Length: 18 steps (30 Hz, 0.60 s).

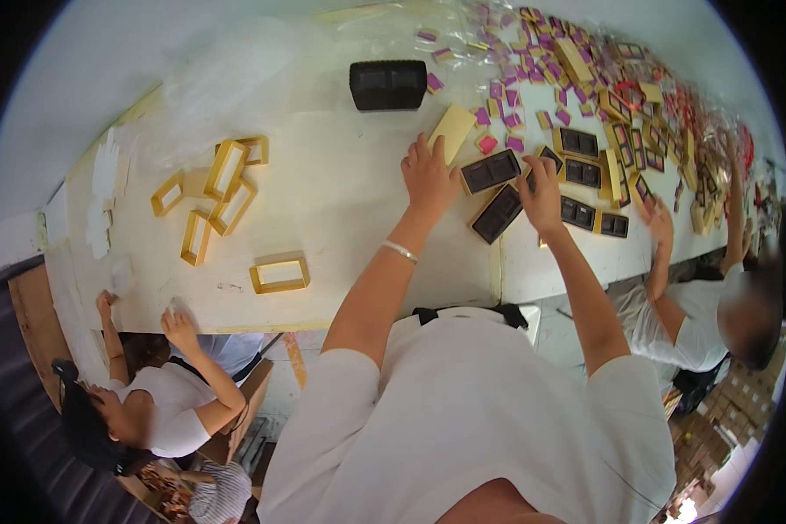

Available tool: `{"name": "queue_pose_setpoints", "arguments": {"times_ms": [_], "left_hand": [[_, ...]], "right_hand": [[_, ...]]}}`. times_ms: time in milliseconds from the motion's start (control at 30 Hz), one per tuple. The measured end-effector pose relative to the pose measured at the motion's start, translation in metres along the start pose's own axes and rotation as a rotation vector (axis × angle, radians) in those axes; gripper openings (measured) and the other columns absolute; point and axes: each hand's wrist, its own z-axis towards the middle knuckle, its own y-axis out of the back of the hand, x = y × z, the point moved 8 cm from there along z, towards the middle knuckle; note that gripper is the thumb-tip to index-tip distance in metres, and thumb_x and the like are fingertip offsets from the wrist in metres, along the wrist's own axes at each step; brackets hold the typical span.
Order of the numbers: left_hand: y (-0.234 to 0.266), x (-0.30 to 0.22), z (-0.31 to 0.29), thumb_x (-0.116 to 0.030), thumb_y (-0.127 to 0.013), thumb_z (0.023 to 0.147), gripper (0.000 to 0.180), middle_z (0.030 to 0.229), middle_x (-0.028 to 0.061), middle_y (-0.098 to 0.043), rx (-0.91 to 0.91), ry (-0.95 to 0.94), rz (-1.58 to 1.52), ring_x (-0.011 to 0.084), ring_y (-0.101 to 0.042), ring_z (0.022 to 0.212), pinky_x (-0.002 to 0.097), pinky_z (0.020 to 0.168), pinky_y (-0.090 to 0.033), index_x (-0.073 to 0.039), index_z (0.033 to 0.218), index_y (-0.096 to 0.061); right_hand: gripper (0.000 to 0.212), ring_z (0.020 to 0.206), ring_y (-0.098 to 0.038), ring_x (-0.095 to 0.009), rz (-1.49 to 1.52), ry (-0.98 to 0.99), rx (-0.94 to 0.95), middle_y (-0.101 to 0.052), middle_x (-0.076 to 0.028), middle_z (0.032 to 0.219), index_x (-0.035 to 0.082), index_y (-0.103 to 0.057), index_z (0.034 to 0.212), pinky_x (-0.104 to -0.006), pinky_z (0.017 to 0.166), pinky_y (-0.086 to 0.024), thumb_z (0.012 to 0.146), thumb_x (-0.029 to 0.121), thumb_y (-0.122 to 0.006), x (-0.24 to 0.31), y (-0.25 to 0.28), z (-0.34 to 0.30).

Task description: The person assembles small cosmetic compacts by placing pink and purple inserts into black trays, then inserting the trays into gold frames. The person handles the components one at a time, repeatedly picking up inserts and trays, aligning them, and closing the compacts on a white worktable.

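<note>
My left hand grips the near end of a plain gold cardboard box piece, fingers along its left side and thumb at its lower end. My right hand reaches down on a gold box with a black tray insert, its fingers closed about the near part and hiding some of it. Between my hands lie two more gold boxes with black compartment trays, an upper one and a tilted lower one. Further boxes with black trays stand close to the right of my right hand.
Stacked black trays stand at the back. Several open gold frames lie at left. Small purple-and-gold pieces are scattered at the back right, near filled boxes. Co-workers sit left and right, hands over the table.
</note>
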Motion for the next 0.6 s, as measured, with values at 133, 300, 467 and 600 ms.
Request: {"name": "queue_pose_setpoints", "arguments": {"times_ms": [133, 300, 467, 600], "left_hand": [[-0.020, 0.014, 0.020, -0.025, -0.063, 0.077, 0.050, 0.118, 0.0154, -0.048, 0.106, -0.016, 0.009, 0.0311, -0.048, 0.107, 0.0412, 0.084, -0.043, -0.010, 0.122, -0.047], [-0.009, 0.074, -0.009, -0.028, -0.055, 0.082, 0.034, 0.092, 0.0172, -0.060, 0.241, 0.447, -0.820, 0.0275, -0.061, 0.078, 0.0376, 0.065, -0.052, -0.002, 0.105, -0.056], [0.015, 0.113, -0.072, -0.046, -0.039, 0.091, 0.053, 0.073, 0.0166, -0.061, 0.353, 0.817, -0.974, 0.0226, -0.061, 0.055, 0.0319, 0.049, -0.052, 0.004, 0.096, -0.057], [0.051, 0.115, -0.066, -0.050, -0.041, 0.090, 0.056, 0.097, 0.0223, -0.059, 0.436, 0.557, -0.208, 0.0338, -0.062, 0.083, 0.0396, 0.067, -0.052, 0.000, 0.112, -0.051]], "right_hand": [[0.035, 0.098, -0.051, -0.035, 0.042, 0.211, -0.013, -0.050, -0.017, 0.107, 0.004, -0.052, 0.111, -0.0376, 0.080, -0.044, 0.077, 0.001, -0.061, 0.065, -0.018, 0.050], [0.032, 0.099, -0.053, -0.032, -0.068, 0.507, -0.030, -0.051, -0.014, 0.113, 0.006, -0.054, 0.109, -0.0381, 0.081, -0.046, 0.077, 0.007, -0.059, 0.135, -0.065, 0.110], [0.005, 0.081, -0.057, -0.030, -0.352, 0.587, 0.144, -0.054, -0.013, 0.082, 0.004, -0.055, 0.072, -0.0413, 0.069, -0.048, 0.074, 0.004, -0.050, 0.139, -0.123, 0.143], [0.004, 0.080, -0.054, -0.034, -0.245, 0.595, 0.103, -0.054, -0.015, 0.080, 0.003, -0.054, 0.074, -0.0433, 0.068, -0.046, 0.072, 0.003, -0.058, 0.140, -0.115, 0.154]]}}
